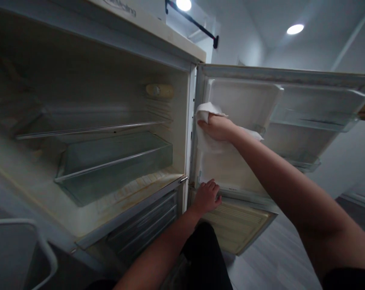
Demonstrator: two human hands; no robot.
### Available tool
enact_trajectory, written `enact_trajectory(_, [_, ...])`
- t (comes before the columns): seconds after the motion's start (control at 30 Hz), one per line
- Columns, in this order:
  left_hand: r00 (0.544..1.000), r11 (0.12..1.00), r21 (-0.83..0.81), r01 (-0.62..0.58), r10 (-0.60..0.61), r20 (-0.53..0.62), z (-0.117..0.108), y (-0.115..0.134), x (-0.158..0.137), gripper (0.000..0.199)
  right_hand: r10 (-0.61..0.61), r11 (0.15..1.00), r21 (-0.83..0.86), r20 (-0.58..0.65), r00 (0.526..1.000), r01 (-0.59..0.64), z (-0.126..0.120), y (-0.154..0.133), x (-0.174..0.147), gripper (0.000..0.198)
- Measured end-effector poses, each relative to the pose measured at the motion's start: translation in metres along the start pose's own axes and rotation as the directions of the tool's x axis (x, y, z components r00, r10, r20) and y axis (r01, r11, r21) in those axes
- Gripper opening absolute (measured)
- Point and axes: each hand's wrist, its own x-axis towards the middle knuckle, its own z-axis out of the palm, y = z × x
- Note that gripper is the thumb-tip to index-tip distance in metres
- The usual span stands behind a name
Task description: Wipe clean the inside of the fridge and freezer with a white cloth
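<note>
My right hand [217, 127] is closed on a white cloth [211, 141] and presses it against the inner panel near the hinge side of the upper refrigerator door [236, 102]. Part of the cloth trails past the wrist along the panel. Lower down, my left hand [205, 196] is by the bottom edge of this door, close to the hinge. Its fingers are loosely bent and apart, with nothing visible in them. Whether they touch the door, I cannot tell. The open refrigerator [179, 149] stands to the left of both hands, its inside stained yellow.
Inside the refrigerator are a glass shelf [94, 131] and a clear drawer [116, 171]. Clear door bins [312, 121] stick out at the right. A lower door [239, 229] hangs open above the grey floor [260, 257]. A white curved frame [46, 249] is at lower left.
</note>
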Motion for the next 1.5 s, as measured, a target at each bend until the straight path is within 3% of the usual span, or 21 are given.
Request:
enact_trajectory(0.07, [1.0, 1.0, 0.001, 0.0, 0.0, 0.006, -0.003, 0.0, -0.001, 0.025, 0.023, 1.0, 0.008, 0.036, 0.999, -0.023, -0.012, 0.003, -0.006, 0.056])
enact_trajectory(0.13, [1.0, 1.0, 0.008, -0.002, 0.002, 0.008, -0.005, 0.0, -0.001, 0.025, -0.012, 1.0, -0.025, -0.007, 1.0, 0.012, -0.023, 0.013, -0.003, 0.055])
enact_trajectory(0.23, [1.0, 1.0, 0.017, -0.016, 0.016, 0.009, -0.007, -0.002, -0.003, 0.026, -0.102, 0.976, -0.192, -0.003, 0.995, 0.1, -0.034, 0.038, 0.006, 0.053])
enact_trajectory(0.37, [0.999, 0.999, 0.023, -0.034, 0.034, 0.0, -0.007, -0.006, -0.005, 0.026, -0.246, 0.883, -0.396, 0.062, 0.967, 0.251, -0.041, 0.07, 0.006, 0.059])
enact_trajectory(0.47, [0.999, 0.999, 0.013, -0.037, 0.038, -0.008, -0.007, -0.008, -0.008, 0.026, -0.31, 0.804, -0.514, 0.066, 0.948, 0.299, -0.051, 0.079, -0.004, 0.057])
enact_trajectory(0.6, [0.999, 0.999, 0.001, -0.042, 0.042, -0.017, -0.009, -0.009, -0.011, 0.026, -0.312, 0.693, -0.668, 0.059, 0.948, 0.27, -0.071, 0.076, -0.027, 0.053])
enact_trajectory(0.73, [0.999, 0.999, 0.003, -0.042, 0.042, -0.009, -0.012, -0.01, -0.012, 0.026, -0.2, 0.601, -0.776, 0.089, 0.976, 0.194, -0.08, 0.068, -0.045, 0.053])
enact_trajectory(0.97, [0.999, 0.999, -0.004, -0.035, 0.035, -0.004, -0.013, -0.01, -0.014, 0.027, -0.03, 0.728, -0.657, 0.255, 0.966, 0.196, -0.073, 0.062, -0.032, 0.041])
enact_trajectory(1.3, [0.999, 0.999, -0.009, -0.031, 0.031, 0.012, -0.015, -0.01, -0.014, 0.026, -0.156, 0.926, -0.279, 0.335, 0.929, 0.256, -0.046, 0.026, 0.017, 0.028])
enact_trajectory(1.43, [0.999, 0.999, -0.015, -0.033, 0.033, 0.019, -0.016, -0.01, -0.014, 0.027, -0.163, 0.946, -0.208, 0.36, 0.919, 0.249, -0.046, 0.03, 0.011, 0.022])
enact_trajectory(1.5, [0.999, 0.999, -0.017, -0.032, 0.032, 0.023, -0.016, -0.011, -0.015, 0.028, -0.104, 0.955, -0.221, 0.379, 0.919, 0.199, -0.052, 0.037, 0.0, 0.016])
